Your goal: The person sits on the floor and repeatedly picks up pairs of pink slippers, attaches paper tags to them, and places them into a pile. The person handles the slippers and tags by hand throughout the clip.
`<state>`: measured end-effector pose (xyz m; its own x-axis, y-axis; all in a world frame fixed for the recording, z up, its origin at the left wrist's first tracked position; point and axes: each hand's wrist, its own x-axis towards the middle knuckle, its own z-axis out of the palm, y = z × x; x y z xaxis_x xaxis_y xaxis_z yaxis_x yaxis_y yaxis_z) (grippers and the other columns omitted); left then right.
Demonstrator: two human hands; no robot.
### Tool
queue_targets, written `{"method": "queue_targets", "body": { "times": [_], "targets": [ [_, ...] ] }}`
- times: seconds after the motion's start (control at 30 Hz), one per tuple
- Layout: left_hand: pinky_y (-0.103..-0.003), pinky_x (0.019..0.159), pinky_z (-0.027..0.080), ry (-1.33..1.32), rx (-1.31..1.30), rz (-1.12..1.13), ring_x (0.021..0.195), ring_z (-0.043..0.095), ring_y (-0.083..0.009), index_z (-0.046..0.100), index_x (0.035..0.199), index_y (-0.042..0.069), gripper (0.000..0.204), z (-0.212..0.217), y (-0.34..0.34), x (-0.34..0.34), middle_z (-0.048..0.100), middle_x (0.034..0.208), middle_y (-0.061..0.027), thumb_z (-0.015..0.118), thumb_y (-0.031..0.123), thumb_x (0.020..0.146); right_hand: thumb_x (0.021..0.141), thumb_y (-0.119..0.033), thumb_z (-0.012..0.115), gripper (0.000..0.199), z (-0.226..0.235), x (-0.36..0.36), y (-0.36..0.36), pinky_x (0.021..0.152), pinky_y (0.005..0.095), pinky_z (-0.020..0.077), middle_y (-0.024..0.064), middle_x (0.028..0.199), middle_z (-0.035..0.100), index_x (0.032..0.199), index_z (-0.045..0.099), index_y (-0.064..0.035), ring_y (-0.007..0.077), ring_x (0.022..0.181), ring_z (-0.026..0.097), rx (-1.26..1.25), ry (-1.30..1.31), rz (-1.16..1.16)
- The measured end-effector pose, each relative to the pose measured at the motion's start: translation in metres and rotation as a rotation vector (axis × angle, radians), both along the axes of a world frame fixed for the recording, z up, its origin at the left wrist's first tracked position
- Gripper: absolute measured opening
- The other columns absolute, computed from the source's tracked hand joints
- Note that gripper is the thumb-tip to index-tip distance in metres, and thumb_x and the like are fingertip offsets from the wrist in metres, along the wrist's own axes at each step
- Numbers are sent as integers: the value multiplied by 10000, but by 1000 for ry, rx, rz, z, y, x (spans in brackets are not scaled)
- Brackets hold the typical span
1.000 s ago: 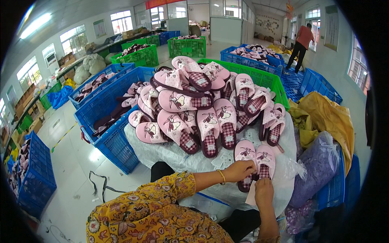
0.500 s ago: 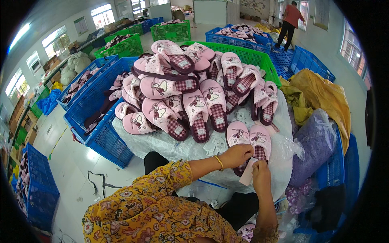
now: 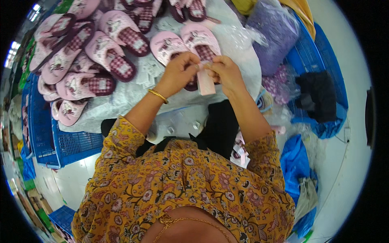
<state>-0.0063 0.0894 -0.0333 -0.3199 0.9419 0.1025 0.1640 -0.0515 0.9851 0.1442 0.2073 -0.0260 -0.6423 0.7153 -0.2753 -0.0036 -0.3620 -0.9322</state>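
Note:
A flat pale pink tag-like strip (image 3: 206,84) hangs from the pinched fingers of my right hand (image 3: 227,75). My left hand (image 3: 178,75), with a gold bangle at its wrist, is closed in a pinch against the strip's upper end; what its fingertips hold is hidden. Both hands are above a pair of pink slippers, the left slipper (image 3: 167,42) and the right slipper (image 3: 198,35), which lie side by side with toes pointing away. Their dark checked insoles are partly covered by my hands.
Heaped slippers (image 3: 109,58) fill the left of the plastic-covered table (image 3: 117,107). White paper tags (image 3: 149,72) lie beside the pair. A blue crate (image 3: 77,141) stands at the left; a purple bagged bundle (image 3: 269,34) and a blue bin (image 3: 336,77) are at the right.
The view has tipped down toward my body, so the table sits higher in it. Both hands stay together at the pink strip over the same slippers, my right fingers now nearer its top.

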Motion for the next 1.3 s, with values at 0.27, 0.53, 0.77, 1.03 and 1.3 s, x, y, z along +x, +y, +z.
{"method": "queue_targets", "body": {
  "times": [0.27,0.53,0.77,1.03,1.3],
  "targets": [
    [-183,483,419,3,-72,85,586,510,-31,576,1028,32,123,5,6,15,619,835,1,624,87,929,794,-96,776,296,-1,2,-1,512,214,429,44,767,634,986,559,-34,90,591,578,4,-14,7],
    [-188,467,397,86,0,124,550,491,-33,577,999,35,114,-7,8,16,615,810,7,642,81,918,801,-72,769,267,1,-1,-5,494,214,417,41,734,619,961,556,-44,91,571,568,-46,6,-57],
    [-193,470,392,79,-11,129,539,481,-34,575,994,31,122,-9,10,17,609,788,9,652,77,911,804,-67,766,265,2,-1,-6,489,215,420,48,758,630,964,557,-42,97,586,587,-50,-14,-56],
    [-277,696,499,96,-78,154,753,625,-135,590,990,16,137,0,9,19,665,860,-64,625,114,901,829,-73,744,235,0,-2,-10,508,215,451,62,784,647,975,566,-25,106,597,610,32,-9,-65],
    [-265,653,486,78,-26,158,720,596,-110,556,965,13,88,-9,10,16,635,819,-51,602,34,894,892,-102,691,269,-6,-6,-23,547,219,470,104,886,698,1097,554,6,103,608,618,429,-148,-45]
  ]
}}
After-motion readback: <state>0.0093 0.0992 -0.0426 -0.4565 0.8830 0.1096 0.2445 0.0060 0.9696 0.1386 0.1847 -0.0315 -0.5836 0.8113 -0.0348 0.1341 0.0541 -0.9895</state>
